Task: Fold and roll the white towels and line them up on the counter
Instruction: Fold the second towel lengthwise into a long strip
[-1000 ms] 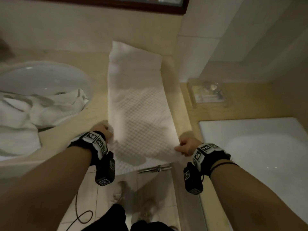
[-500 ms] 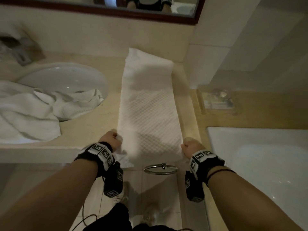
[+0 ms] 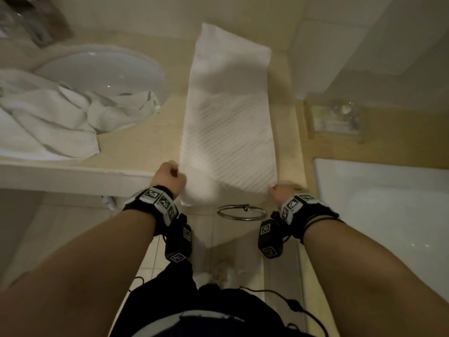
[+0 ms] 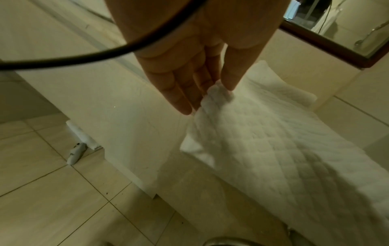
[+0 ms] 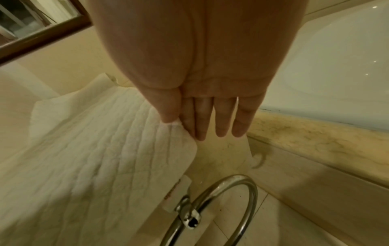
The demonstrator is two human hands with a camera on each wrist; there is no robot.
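We see our left hand (image 3: 170, 176) and right hand (image 3: 279, 192) each pinching a near corner of the folded towel (image 3: 228, 122), laid lengthwise on the counter (image 3: 143, 139). Towel heap (image 3: 60, 115) in the sink (image 3: 102, 69) left; towel ring (image 3: 241, 212) just below the counter edge; tub (image 3: 388, 203) right.

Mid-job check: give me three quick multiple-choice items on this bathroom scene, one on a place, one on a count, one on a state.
1. Where is the crumpled towel pile?
A. In and beside the sink
B. In the tub
C. On the ring

2. How many hands pinch the flat towel?
A. None
B. One
C. Two

3. What state is the flat towel in?
A. Rolled
B. Folded into a long strip
C. Bunched

Answers: 1 A, the pile spills over the sink rim. 2 C, left hand and right hand each pinch a near corner. 3 B, it lies as a strip on the counter.
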